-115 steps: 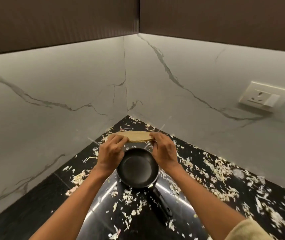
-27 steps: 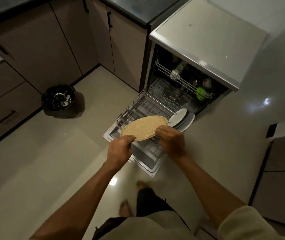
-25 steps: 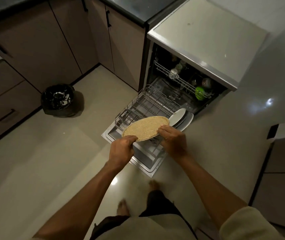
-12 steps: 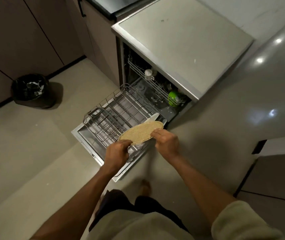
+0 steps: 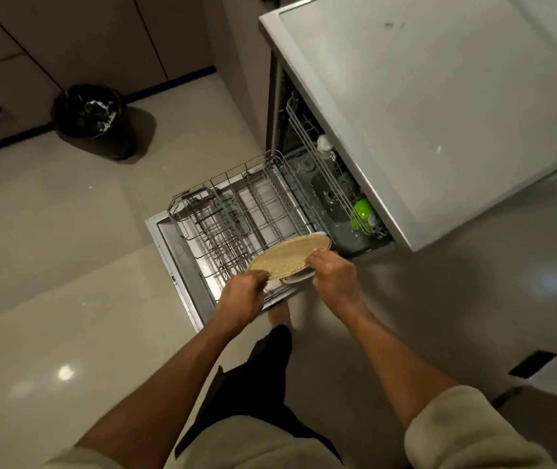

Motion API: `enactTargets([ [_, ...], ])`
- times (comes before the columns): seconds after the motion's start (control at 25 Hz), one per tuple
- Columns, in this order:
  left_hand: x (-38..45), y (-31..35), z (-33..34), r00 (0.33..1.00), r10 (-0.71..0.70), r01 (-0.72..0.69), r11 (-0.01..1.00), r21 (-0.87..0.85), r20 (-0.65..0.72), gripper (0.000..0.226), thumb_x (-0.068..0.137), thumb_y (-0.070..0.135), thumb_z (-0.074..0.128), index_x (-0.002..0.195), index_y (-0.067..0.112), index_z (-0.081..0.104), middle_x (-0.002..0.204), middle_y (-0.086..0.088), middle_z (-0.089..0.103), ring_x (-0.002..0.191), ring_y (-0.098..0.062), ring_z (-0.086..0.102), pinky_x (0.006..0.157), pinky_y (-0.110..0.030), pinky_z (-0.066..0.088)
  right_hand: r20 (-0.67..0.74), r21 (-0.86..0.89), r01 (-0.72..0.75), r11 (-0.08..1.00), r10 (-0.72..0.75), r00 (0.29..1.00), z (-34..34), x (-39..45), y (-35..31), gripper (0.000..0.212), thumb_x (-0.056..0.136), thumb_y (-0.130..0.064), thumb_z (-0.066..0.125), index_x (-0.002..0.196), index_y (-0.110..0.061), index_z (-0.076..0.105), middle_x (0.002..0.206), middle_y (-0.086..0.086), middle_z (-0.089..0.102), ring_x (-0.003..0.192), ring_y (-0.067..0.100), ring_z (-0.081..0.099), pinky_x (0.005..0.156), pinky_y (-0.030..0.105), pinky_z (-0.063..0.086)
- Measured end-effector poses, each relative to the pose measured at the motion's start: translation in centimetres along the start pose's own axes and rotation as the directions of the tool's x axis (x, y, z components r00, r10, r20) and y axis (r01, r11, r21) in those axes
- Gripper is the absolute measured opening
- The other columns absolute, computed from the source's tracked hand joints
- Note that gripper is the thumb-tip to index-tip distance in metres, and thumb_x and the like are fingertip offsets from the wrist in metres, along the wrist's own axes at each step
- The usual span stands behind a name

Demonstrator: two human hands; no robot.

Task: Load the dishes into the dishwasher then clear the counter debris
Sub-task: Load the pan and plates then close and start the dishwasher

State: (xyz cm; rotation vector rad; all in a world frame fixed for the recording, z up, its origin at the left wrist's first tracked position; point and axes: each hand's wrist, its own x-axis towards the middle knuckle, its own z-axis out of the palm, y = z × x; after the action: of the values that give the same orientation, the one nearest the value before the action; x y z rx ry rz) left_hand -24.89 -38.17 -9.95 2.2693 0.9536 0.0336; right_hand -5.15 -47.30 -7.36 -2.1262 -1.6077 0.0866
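I hold the round woven plate [image 5: 288, 257] by its near edge, left hand [image 5: 241, 296] and right hand [image 5: 336, 279] each pinching the rim. It tilts over the near right corner of the pulled-out lower rack [image 5: 236, 214], its far edge toward the dishwasher [image 5: 422, 113], above white plates [image 5: 299, 277].

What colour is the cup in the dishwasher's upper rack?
Bright green cup, seen in the head view, at the rack's right end.

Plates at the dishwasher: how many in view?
2. A tan round plate held over the lower rack by the left hand and right hand; a white plate just beneath it, mostly covered. More may be hidden underneath.
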Motion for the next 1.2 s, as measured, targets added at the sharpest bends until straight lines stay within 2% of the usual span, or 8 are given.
enactTargets([
  [0.08,2.2,0.2,1.3,0.999,-0.049,0.049,0.998,-0.039,0.011,0.014,0.087,0.001,0.055,0.084,0.011,0.065,0.085,-0.006,0.07,0.076,-0.028,0.065,0.065,-0.037,0.052,0.055,0.008,-0.012,1.0,0.012,0.998,1.3,1.5,2.4,0.027,0.061,0.012,0.066,0.08,-0.004,0.077,0.084,0.011,0.075,0.077,0.027,0.074,0.06,0.036,0.062],
  [0.2,5.6,0.2,3.7,0.993,-0.115,0.114,0.985,-0.133,-0.001,0.019,0.085,0.001,0.06,0.096,0.011,0.071,0.098,-0.007,0.074,0.087,-0.028,0.068,0.075,-0.033,0.054,0.15,0.04,-0.071,0.997,0.064,0.987,4.1,3.1,6.4,0.047,0.044,0.023,0.071,0.083,-0.002,0.078,0.088,0.012,0.076,0.08,0.028,0.074,0.069,0.035,0.062],
  [0.44,12.2,-1.6,9.1,0.96,-0.242,0.264,0.949,-0.174,0.139,0.031,0.092,0.009,0.059,0.122,0.013,0.064,0.125,-0.011,0.066,0.108,-0.031,0.066,0.092,-0.037,0.054,0.218,0.054,-0.157,0.986,0.141,0.966,10.0,5.6,13.0,0.049,0.048,0.024,0.064,0.088,0.0,0.078,0.095,0.015,0.075,0.089,0.031,0.073,0.078,0.038,0.06],
  [0.56,14.7,-3.3,12.0,0.925,-0.318,0.347,0.93,-0.122,0.208,0.056,0.093,0.012,0.058,0.148,0.014,0.045,0.153,-0.009,0.044,0.136,-0.03,0.047,0.113,-0.038,0.041,0.203,0.058,-0.233,0.971,0.217,0.955,13.2,6.0,15.0,0.047,0.054,0.025,0.061,0.092,0.002,0.078,0.1,0.016,0.075,0.095,0.032,0.072,0.083,0.042,0.06],
  [0.64,15.9,-4.4,13.8,0.91,-0.32,0.35,0.934,-0.073,0.264,0.063,0.093,0.013,0.054,0.153,0.017,0.035,0.16,-0.006,0.033,0.145,-0.025,0.035,0.118,-0.036,0.032,0.183,0.087,-0.316,0.945,0.296,0.937,15.2,5.6,15.9,0.045,0.061,0.025,0.059,0.095,0.002,0.078,0.103,0.016,0.074,0.099,0.032,0.071,0.086,0.042,0.06],
  [0.76,17.1,-6.1,16.5,0.91,-0.316,0.342,0.938,-0.052,0.268,0.066,0.089,0.008,0.051,0.153,0.015,0.034,0.159,-0.011,0.034,0.146,-0.028,0.032,0.118,-0.042,0.034,0.212,0.139,-0.424,0.895,0.391,0.896,18.4,4.8,17.4,0.045,0.068,0.025,0.057,0.099,0.0,0.077,0.106,0.013,0.074,0.098,0.03,0.071,0.085,0.045,0.06],
  [0.96,18.1,-7.2,18.6,0.913,-0.32,0.357,0.927,-0.116,0.252,0.069,0.087,0.006,0.052,0.153,0.006,0.032,0.157,-0.018,0.034,0.147,-0.032,0.029,0.119,-0.041,0.031,0.241,0.113,-0.447,0.887,0.413,0.879,20.9,5.3,19.1,0.041,0.073,0.023,0.059,0.101,0.0,0.077,0.109,0.012,0.074,0.099,0.029,0.071,0.085,0.043,0.06],
  [1.2,19.1,-8.6,20.6,0.879,-0.362,0.418,0.898,-0.136,0.31,0.065,0.088,0.024,0.052,0.149,0.005,0.04,0.154,-0.017,0.04,0.148,-0.027,0.028,0.12,-0.037,0.028,0.274,0.127,-0.457,0.88,0.412,0.869,22.5,5.3,19.7,0.042,0.072,0.024,0.058,0.101,0.0,0.077,0.108,0.012,0.073,0.098,0.029,0.07,0.083,0.044,0.06],
])
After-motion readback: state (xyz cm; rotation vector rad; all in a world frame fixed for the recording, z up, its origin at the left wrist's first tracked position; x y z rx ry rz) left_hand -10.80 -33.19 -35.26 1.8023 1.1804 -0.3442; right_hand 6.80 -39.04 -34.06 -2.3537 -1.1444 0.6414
